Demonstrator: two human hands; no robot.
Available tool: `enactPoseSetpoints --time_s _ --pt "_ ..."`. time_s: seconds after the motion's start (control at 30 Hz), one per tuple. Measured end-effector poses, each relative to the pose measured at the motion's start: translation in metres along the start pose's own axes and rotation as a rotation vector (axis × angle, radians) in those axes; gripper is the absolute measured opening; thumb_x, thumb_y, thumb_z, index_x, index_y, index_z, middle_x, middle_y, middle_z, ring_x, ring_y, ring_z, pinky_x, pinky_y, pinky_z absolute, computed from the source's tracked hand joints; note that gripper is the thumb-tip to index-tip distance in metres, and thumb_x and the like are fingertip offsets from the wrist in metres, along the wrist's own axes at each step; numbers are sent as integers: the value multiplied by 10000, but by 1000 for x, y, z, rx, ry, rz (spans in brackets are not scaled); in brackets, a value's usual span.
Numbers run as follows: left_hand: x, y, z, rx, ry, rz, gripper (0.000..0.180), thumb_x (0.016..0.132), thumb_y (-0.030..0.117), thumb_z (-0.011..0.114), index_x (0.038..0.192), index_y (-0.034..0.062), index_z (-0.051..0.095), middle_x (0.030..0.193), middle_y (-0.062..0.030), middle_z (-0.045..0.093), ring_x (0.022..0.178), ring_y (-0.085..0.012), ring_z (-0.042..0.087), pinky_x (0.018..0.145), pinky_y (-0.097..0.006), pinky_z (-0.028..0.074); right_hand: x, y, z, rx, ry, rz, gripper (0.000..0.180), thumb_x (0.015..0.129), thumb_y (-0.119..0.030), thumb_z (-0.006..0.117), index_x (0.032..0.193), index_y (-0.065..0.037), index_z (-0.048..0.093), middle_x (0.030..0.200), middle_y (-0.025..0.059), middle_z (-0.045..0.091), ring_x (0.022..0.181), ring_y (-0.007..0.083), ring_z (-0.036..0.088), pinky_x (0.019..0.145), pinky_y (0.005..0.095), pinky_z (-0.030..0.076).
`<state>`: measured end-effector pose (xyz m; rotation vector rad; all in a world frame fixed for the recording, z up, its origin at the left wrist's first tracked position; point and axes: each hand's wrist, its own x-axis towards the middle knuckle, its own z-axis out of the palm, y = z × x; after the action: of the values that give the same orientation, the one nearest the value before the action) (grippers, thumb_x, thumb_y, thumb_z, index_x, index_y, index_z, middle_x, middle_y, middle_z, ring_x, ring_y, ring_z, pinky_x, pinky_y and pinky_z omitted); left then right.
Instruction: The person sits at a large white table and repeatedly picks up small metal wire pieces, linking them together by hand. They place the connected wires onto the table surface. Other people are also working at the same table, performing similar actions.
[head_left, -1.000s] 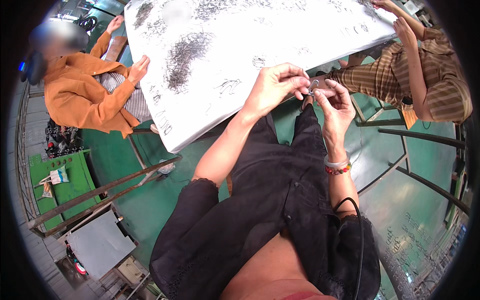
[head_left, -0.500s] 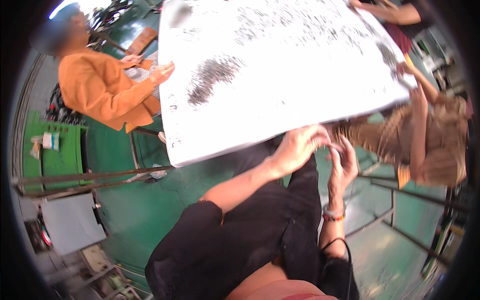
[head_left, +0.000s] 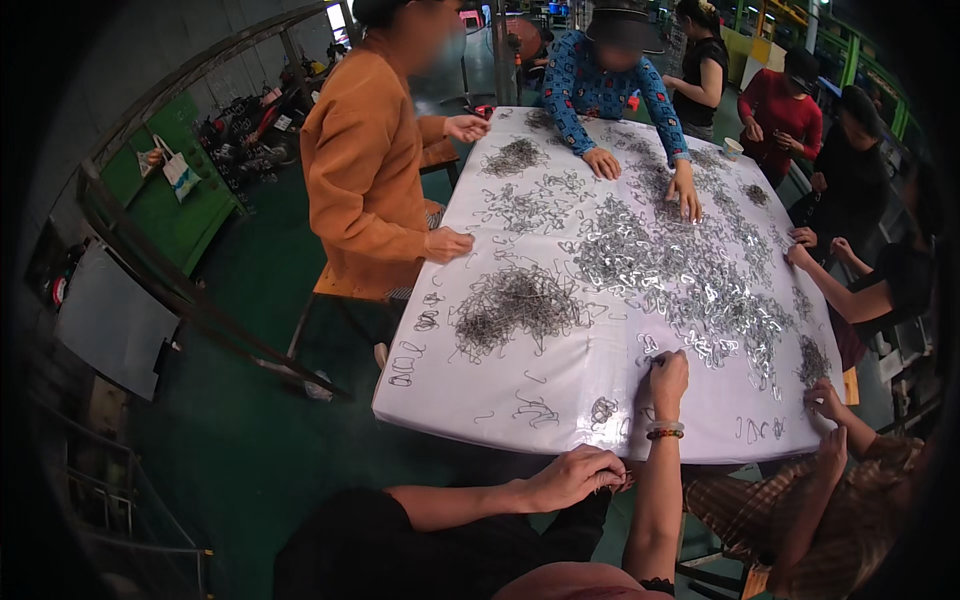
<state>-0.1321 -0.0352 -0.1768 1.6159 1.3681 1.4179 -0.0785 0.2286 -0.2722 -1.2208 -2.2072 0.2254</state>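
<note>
Small bent metal wire hooks [head_left: 640,255] lie scattered over a white-covered table [head_left: 500,400]. My right hand [head_left: 670,385] reaches over the near side of it, fingers pinched and pointing down beside a few loose hooks [head_left: 648,345]. What those fingertips hold, if anything, is too small to tell. Just off the near edge, my left hand [head_left: 572,480] is closed, its thumb and fingers pressed together; whatever lies in it is hidden. Between the two hands sits a small clump of hooks [head_left: 604,409], and a dense dark pile of hooks [head_left: 520,308] lies farther left.
At the left edge stands a person in an orange jacket [head_left: 360,170]. Another in a blue patterned top [head_left: 610,95] reaches across the far end. Several more people line the right side, one in a checked brown garment [head_left: 800,510] close by. A metal frame [head_left: 190,310] runs at left.
My right hand has gone from beside my left hand, off the table edge, forward onto the tabletop. My left hand stays near the edge, closed. The view has tilted up, showing more people.
</note>
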Motion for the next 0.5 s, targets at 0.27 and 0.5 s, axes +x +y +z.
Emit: enactPoseSetpoints --time_s 0.27,0.5 --pt "-4 -2 -4 8 43 102 120 832 89 644 937 34 624 849 -73 647 803 -245 613 747 -352 464 -11 3 -33 690 -26 392 223 822 -36 627 1033 20 674 736 95 640 600 113 593 490 257 467" --pt "6 2 -10 26 90 120 106 863 88 590 950 29 601 862 -95 637 837 -268 611 765 -369 455 -78 -76 -156 771 -169 120 238 825 13 618 1054 31 553 685 79 600 582 111 590 503 244 501"
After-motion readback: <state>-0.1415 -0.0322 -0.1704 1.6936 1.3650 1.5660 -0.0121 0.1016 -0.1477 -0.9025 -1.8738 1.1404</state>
